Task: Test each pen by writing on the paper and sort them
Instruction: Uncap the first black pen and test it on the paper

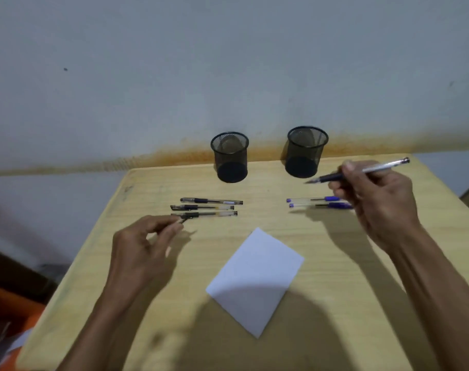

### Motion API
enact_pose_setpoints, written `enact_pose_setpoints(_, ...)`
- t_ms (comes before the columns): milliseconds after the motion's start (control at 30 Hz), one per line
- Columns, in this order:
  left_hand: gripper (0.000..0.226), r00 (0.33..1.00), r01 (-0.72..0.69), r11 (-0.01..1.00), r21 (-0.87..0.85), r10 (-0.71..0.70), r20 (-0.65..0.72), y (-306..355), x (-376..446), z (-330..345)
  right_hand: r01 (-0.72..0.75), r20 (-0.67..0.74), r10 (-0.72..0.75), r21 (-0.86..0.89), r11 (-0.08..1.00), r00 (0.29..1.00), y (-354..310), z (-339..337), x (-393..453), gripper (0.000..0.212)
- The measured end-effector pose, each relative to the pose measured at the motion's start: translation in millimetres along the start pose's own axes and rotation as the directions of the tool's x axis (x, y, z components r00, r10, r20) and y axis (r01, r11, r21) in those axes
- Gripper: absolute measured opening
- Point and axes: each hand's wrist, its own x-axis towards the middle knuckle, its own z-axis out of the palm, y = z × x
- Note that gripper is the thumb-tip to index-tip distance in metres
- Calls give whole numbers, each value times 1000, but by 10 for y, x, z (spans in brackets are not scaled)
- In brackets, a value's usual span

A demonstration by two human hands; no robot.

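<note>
My right hand [378, 199] holds a pen with a dark grip and clear barrel [372, 169] above the table, tip pointing left. Below it lie two blue pens [312, 202] side by side. Three black pens [209, 207] lie in a row at the left. My left hand [142, 242] hovers beside the nearest black pen, thumb and forefinger pinched at its left end; whether it grips the pen is unclear. A blank white paper [254, 279] lies in the middle. Two black mesh cups, left [230, 156] and right [305, 151], stand at the back.
The light wooden table [335, 303] ends against a grey wall with an orange stain. Its left edge drops to a dark floor with orange items [11, 317]. Both mesh cups look empty.
</note>
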Motion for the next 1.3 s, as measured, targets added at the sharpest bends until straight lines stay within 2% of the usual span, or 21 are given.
enact_pose_setpoints(67, 16, 996, 85, 996, 39, -85, -8, -86, -7, -24, 4, 37, -2, -55, 998, 999, 109, 73, -45, 16)
enact_pose_setpoints(133, 10, 992, 121, 988, 99, -118, -36, -138, -37, 69, 21, 78, -8, -171, 985, 997, 258, 215, -188, 9)
enact_pose_setpoints(200, 4, 997, 79, 977, 201, -74, -29, -233, -60, 157, 9, 98, 15, -240, 971, 995, 385, 327, -331, 12)
enact_pose_setpoints(300, 12, 999, -29, 945, 327, 17, 39, -405, -27, 234, -36, 120, 74, -291, 956, 990, 485, 425, -479, 15)
enact_pose_setpoints(367, 9, 999, -5, 929, 370, -15, 51, -482, 8, 283, -77, 157, 122, -265, 961, 980, 519, 479, -533, 11)
enact_pose_setpoints(467, 11, 998, 17, 926, 378, -40, 53, -550, 14, 347, -123, 174, 167, -239, 963, 970, 537, 533, -604, 12)
enact_pose_setpoints(567, 27, 999, 11, 925, 379, -30, 44, -570, -18, 339, -159, 189, 205, -233, 959, 960, 561, 564, -666, 6)
enact_pose_setpoints(667, 45, 999, -40, 964, 264, 34, 28, -436, -115, 293, -141, 203, 191, -238, 961, 960, 583, 559, -737, 13)
enact_pose_setpoints(733, 53, 995, -67, 984, 164, 54, 84, -354, -201, 252, -112, 211, 171, -268, 957, 962, 608, 577, -784, 13)
enact_pose_setpoints(833, 66, 947, -225, 961, 162, 177, 269, -365, -364, 199, -91, 244, 164, -286, 954, 956, 636, 620, -863, 9)
enact_pose_setpoints(900, 74, 875, -372, 915, 154, 291, 387, -382, -440, 178, -60, 309, 170, -334, 941, 936, 658, 656, -907, 11)
enact_pose_setpoints(967, 78, 809, -451, 883, 131, 342, 479, -372, -459, 179, -4, 373, 165, -396, 918, 913, 664, 701, -936, 14)
enact_pose_setpoints(1133, 74, 732, -515, 833, 201, 306, 608, -354, -426, 174, 98, 485, 168, -476, 874, 858, 704, 831, -978, 16)
enact_pose_setpoints(1300, 66, 720, -528, 810, 254, 267, 641, -318, -407, 178, 133, 526, 194, -520, 844, 828, 751, 915, -959, 19)
